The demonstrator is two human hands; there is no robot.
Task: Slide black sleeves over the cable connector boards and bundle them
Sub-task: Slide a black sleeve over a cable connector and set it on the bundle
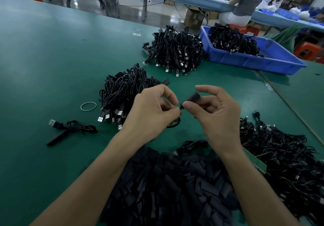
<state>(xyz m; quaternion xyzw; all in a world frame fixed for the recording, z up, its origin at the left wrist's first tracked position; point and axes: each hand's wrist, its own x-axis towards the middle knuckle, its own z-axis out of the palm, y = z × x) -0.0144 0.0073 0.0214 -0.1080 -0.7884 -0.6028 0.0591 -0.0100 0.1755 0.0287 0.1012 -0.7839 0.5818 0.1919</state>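
Green table point(52, 59) bears two cable bundles point(126, 92) point(175, 50); right hand point(215, 117) grip pinches one sleeve point(192, 97); left hand point(154, 113) grip pinches one cable point(176, 124).

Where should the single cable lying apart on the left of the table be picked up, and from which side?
Probably the lone cable at its coiled middle, pinched from above, since it lies flat on the table. The loops bunch there, while the USB plug and the sleeved end stick out to the left.
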